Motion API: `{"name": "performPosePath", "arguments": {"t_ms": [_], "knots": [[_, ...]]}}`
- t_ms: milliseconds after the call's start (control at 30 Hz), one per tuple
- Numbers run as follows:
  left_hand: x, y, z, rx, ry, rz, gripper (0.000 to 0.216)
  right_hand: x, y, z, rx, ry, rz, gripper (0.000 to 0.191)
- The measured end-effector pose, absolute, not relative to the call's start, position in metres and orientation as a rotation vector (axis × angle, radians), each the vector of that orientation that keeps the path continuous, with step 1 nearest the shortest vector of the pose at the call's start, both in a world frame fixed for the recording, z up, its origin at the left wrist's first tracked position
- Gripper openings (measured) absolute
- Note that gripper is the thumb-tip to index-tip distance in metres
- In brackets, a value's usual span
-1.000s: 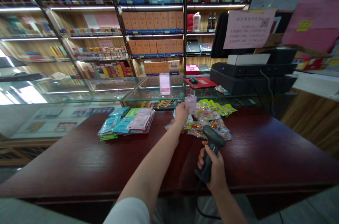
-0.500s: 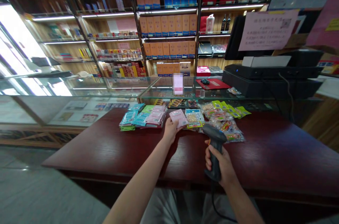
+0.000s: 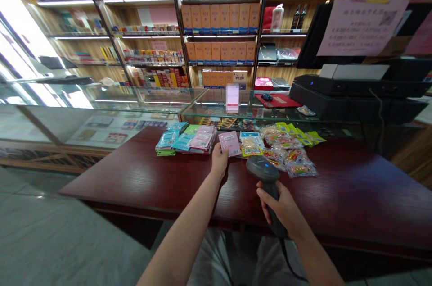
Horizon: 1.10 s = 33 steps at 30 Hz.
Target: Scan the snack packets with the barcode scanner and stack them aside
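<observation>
A dark red wooden counter fills the middle of the view, its far edge butted against a glass display case at 12 o'clock, so goods can be laid out in easy reach. At 2 o'clock, on top of the glass, sits a black till unit, with its cable dropping over the front. On the counter at 11 o'clock lies a squared-up stack of blue, green and pink packets, and at 1 o'clock a loose heap of yellow and red snack packets is spread flat, apart from the stack.

The right hand is closed round the grip of a black barcode scanner, its head tipped forward and down toward 12 o'clock, window facing the goods. Just ahead of it, the left hand pinches the near edge of a pink packet, holding it face up just above the counter, between stack and heap, so that its printed side looks toward the scanner head
</observation>
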State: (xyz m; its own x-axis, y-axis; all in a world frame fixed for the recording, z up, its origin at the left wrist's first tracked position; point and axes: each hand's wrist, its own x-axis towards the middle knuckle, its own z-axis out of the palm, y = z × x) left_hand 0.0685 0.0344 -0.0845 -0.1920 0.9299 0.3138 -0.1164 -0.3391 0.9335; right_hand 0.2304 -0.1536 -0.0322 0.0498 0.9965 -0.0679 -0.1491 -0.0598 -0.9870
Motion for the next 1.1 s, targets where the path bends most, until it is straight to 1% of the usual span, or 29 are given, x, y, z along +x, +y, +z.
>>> {"name": "performPosePath", "arguments": {"t_ms": [133,400,833,967,1100], "knots": [[0.070,0.037,-0.088,1.242,1.072,1.670,0.026,0.231,-0.151,-0.033,-1.163,-1.028,1.307,0.043],[0.068,0.037,-0.087,1.185,0.959,1.685,0.037,0.237,-0.142,-0.034,-1.096,-1.007,1.312,0.045],[0.068,0.030,-0.082,1.139,0.877,1.677,0.037,0.259,-0.081,-0.020,-0.918,-1.032,1.346,0.037],[0.068,0.024,-0.078,1.177,0.904,1.719,0.033,0.261,-0.078,-0.024,-0.857,-1.019,1.381,0.038],[0.067,0.017,-0.068,1.338,1.006,1.834,0.026,0.266,-0.080,-0.029,-0.792,-0.999,1.415,0.034]]}}
